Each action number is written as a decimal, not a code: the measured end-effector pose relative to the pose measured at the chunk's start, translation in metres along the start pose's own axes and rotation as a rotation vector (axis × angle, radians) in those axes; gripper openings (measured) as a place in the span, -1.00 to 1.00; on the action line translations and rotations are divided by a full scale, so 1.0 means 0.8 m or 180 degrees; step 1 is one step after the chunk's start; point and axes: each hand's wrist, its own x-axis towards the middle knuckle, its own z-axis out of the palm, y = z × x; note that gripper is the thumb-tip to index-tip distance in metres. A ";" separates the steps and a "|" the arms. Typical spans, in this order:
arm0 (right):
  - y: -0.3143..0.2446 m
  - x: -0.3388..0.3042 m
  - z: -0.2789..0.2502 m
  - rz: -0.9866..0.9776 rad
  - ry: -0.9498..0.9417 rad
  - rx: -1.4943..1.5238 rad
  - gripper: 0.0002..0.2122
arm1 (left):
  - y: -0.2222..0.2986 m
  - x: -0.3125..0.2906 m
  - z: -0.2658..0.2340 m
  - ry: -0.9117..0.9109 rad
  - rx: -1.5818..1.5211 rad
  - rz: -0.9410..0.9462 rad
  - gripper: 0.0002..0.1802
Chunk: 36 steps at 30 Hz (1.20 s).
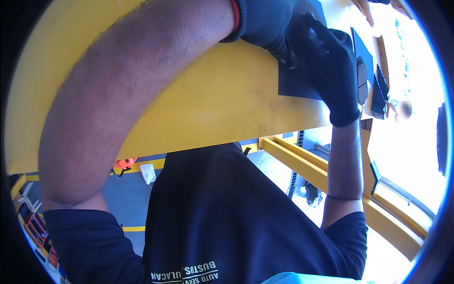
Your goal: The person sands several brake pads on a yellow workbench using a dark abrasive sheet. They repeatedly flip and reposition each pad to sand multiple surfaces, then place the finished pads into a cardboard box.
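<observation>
Both my hands wear dark knit gloves and meet over a dark, flat, square-cornered sheet (pixel 298 85) on the yellow tabletop (pixel 208 104). My left hand (pixel 267 23), with a red cuff edge, reaches in from the left; its fingers bend down and the thumb presses toward the sheet. My right hand (pixel 333 66) lies over the sheet's right part, fingers curled and pointing toward the left hand. Whatever sits between the fingers is dark and mostly hidden. Just right of the right hand lies a grey brake pad (pixel 362 78) with a groove across it.
Another dark sheet (pixel 362 47) and dark flat pieces (pixel 379 92) lie along the table's right side. A person's hand (pixel 401 7) shows at the upper right. Below the table are yellow beams (pixel 302 161), an orange object (pixel 124 164) and a white object (pixel 148 173).
</observation>
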 end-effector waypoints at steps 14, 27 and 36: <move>0.079 -0.007 0.017 0.0241 -0.0258 0.0390 -0.55 | 0.005 0.000 -0.016 -0.0291 -0.0049 -0.0028 0.17; -0.043 0.015 -0.018 0.0815 -0.0305 0.0501 -0.65 | -0.001 -0.007 0.000 0.0146 -0.0198 0.0016 0.06; -0.009 0.021 -0.026 0.0383 -0.0588 0.0237 -0.56 | -0.006 0.005 0.010 -0.0083 0.0269 -0.0018 0.06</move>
